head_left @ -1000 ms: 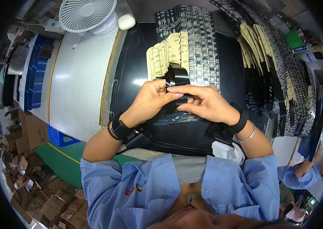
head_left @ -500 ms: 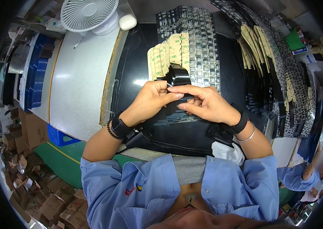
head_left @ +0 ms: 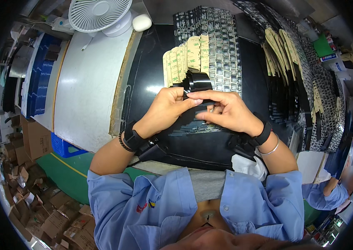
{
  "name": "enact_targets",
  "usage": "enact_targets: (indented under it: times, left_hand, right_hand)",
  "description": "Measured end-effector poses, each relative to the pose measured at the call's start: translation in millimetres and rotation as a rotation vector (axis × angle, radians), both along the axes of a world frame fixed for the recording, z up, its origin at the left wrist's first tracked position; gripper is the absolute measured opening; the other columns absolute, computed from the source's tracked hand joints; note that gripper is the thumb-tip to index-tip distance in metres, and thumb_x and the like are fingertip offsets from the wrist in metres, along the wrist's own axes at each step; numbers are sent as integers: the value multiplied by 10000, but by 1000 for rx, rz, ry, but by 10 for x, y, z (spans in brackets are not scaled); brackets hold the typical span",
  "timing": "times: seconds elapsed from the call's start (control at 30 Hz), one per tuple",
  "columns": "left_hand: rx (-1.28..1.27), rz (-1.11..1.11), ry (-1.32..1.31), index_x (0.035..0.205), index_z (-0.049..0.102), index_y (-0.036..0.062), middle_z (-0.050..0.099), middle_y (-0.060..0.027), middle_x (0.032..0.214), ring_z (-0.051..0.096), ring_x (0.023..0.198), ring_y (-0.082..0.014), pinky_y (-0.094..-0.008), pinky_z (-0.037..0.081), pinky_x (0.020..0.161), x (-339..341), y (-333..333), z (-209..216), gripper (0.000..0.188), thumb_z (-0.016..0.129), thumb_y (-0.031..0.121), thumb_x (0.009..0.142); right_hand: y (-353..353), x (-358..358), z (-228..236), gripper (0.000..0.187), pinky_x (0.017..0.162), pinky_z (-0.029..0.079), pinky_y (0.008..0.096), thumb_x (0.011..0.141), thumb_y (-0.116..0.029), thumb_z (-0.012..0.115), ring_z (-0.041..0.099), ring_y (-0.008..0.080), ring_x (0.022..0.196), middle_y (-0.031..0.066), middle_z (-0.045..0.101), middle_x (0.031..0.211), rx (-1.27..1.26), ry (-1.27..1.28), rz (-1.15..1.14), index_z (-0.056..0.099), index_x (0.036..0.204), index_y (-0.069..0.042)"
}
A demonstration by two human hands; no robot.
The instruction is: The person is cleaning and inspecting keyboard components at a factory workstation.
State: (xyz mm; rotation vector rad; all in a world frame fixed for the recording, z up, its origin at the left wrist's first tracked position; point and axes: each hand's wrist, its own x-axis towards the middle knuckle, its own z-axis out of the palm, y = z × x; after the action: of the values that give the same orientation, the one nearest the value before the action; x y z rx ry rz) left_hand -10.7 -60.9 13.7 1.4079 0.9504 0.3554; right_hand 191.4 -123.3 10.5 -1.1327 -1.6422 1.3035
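Note:
Over the black work surface (head_left: 143,77), my two hands meet at a curled, glossy black strip (head_left: 201,81). My left hand (head_left: 164,107) is closed on its near left edge, thumb pointing right. My right hand (head_left: 230,109) has its index finger laid along the strip, its tip by the left thumb; the right thumb sits lower, with the other fingers curled behind. Part of the grip is hidden. Just beyond the strip lie fanned cream backing sheets (head_left: 185,58) with green print. Below my fingers, dark layered strip ends (head_left: 197,128) fan out.
Black-and-clear gridded sheets (head_left: 224,54) lie beyond my hands, with more stacked pieces (head_left: 285,58) at the right. A white fan (head_left: 99,14) stands far left on a white table (head_left: 89,87). A white cloth (head_left: 249,166) lies near my right forearm. Another person (head_left: 326,193) is lower right.
The curled part of the black strip has shifted slightly right and shows more of its glossy face. My right thumb has moved a little away from the index finger. My left hand barely differs.

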Motion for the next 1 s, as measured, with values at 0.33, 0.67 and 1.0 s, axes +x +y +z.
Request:
enact_targets:
  times: [0.33, 0.67, 1.0]
  left_hand:
    - [13, -49, 15, 950, 728, 31, 535, 96, 645, 389, 570, 20, -191, 287, 484, 10, 16, 62, 133, 689, 150, 905]
    - [-5, 39, -8, 948, 726, 4, 599, 58, 683, 438, 599, 2, -203, 351, 505, 27, 5, -17, 155, 691, 147, 901]
    - [-17, 3, 56, 875, 721, 15, 533, 76, 627, 409, 572, 2, -211, 317, 479, 16, 14, 30, 259, 686, 268, 919]
  right_hand:
    - [-15, -3, 48, 439, 557, 456, 187, 863, -26, 696, 531, 14, 613, 11, 687, 899, -160, 14, -4, 610, 1289, -82]
    - [2, -34, 61, 505, 572, 484, 252, 845, -55, 702, 571, 59, 596, 57, 638, 698, -169, -11, 14, 575, 1327, -140]
    - [30, 15, 39, 347, 628, 545, 208, 865, -22, 679, 645, 65, 711, 65, 695, 1029, -177, 116, -110, 658, 1210, -60]
